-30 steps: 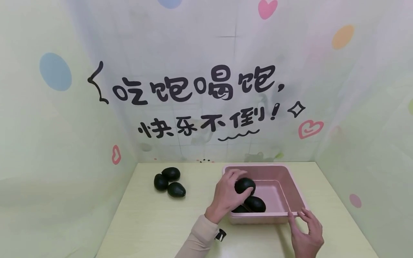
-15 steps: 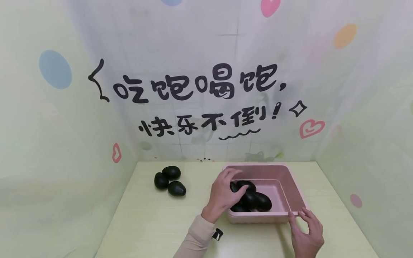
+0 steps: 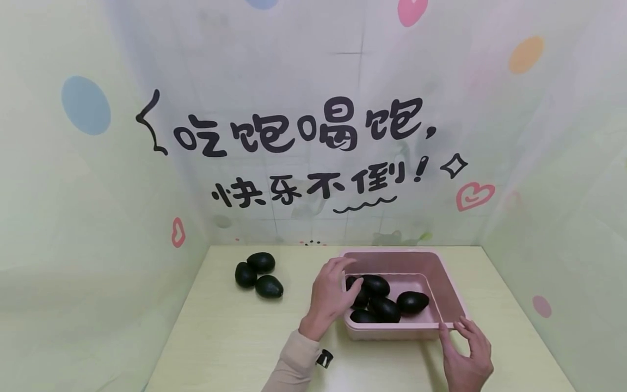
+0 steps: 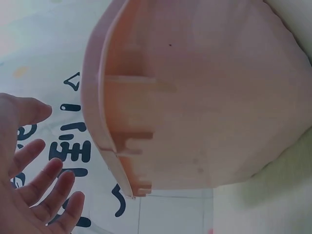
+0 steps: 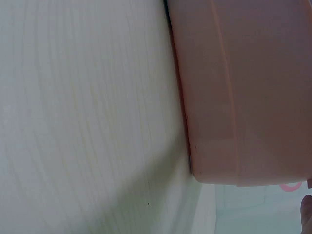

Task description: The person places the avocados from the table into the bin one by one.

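Observation:
My left hand (image 3: pixel 329 294) hovers over the left rim of a pink plastic bin (image 3: pixel 453 291), fingers spread and nothing in its grasp. In the left wrist view the same hand (image 4: pixel 41 183) hangs beside the bin's outer wall (image 4: pixel 204 112). Several dark green avocados lie inside, one of them (image 3: pixel 413 302) apart toward the right, another (image 3: pixel 384 309) near the front wall. The thumb and fingers of my right hand (image 3: pixel 467 354) grip the bin's front right corner. In the right wrist view just a fingertip (image 5: pixel 306 214) shows near the rim.
Three more avocados (image 3: pixel 259 276) sit grouped at the back left of the pale wooden table (image 3: pixel 235 337). Printed cloth walls (image 3: pixel 313 71) with black lettering enclose the table at the back and both sides.
My left hand has let go of an avocado in the bin and drawn back leftward. Avocados have spread, one rolling to the right. My right hand stays at the corner.

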{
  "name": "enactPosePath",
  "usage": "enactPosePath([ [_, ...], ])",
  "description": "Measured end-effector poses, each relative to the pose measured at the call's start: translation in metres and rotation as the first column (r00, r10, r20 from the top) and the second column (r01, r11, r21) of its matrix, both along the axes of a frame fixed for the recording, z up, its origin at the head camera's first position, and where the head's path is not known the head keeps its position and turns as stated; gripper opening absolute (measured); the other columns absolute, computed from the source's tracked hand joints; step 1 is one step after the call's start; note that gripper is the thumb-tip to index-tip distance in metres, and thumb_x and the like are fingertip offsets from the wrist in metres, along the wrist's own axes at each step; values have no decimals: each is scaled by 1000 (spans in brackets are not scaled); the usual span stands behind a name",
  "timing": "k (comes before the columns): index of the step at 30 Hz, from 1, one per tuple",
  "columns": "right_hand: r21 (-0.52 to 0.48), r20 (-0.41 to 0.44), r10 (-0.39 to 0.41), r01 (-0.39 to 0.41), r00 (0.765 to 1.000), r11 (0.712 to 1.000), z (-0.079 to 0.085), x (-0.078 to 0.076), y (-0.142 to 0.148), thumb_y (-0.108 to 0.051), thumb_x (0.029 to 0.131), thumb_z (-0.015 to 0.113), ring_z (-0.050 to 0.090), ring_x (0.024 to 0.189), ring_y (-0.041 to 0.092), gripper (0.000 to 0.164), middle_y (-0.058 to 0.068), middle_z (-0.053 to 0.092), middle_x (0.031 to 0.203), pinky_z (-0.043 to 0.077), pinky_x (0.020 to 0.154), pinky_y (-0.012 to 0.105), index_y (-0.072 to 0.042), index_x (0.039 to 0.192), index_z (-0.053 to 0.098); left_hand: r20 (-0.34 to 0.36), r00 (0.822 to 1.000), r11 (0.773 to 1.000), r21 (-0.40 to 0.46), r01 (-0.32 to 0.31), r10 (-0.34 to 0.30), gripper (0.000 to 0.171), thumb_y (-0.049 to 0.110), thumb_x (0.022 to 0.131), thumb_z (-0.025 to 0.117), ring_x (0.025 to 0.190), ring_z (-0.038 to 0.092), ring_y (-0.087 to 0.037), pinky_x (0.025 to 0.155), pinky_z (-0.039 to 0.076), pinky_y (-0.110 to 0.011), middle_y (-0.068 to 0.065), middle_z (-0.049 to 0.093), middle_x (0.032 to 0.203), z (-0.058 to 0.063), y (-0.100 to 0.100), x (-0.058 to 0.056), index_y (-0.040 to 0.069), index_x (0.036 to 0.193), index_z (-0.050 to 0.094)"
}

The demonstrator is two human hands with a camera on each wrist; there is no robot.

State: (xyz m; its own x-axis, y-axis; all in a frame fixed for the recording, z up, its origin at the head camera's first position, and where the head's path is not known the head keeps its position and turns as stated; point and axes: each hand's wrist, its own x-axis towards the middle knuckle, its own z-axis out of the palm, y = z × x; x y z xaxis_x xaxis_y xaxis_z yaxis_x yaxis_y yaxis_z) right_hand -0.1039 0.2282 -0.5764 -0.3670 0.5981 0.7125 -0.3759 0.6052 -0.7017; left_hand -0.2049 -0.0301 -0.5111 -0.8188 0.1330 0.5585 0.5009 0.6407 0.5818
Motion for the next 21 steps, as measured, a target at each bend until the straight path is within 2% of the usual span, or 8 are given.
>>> enactPosePath([
  [10,1,-15,0,0,1000,1000,-2,-2,2,17,67,84,63,115,-6,25,40,71,102,44,106,14,18,91,75,16,998,995,69,-68,67,39,27,90,83,118,68,-24,96,59,-44,-4,72,128,-9,-12,-2,17,127,75],
  [21,5,-54,9,-9,998,1000,3,-2,0,15,68,83,64,114,-5,23,40,71,101,45,105,14,19,89,75,-17,991,987,89,-131,133,38,26,87,85,116,69,-25,93,59,-46,-3,73,126,-21,-24,-3,16,123,76],
])
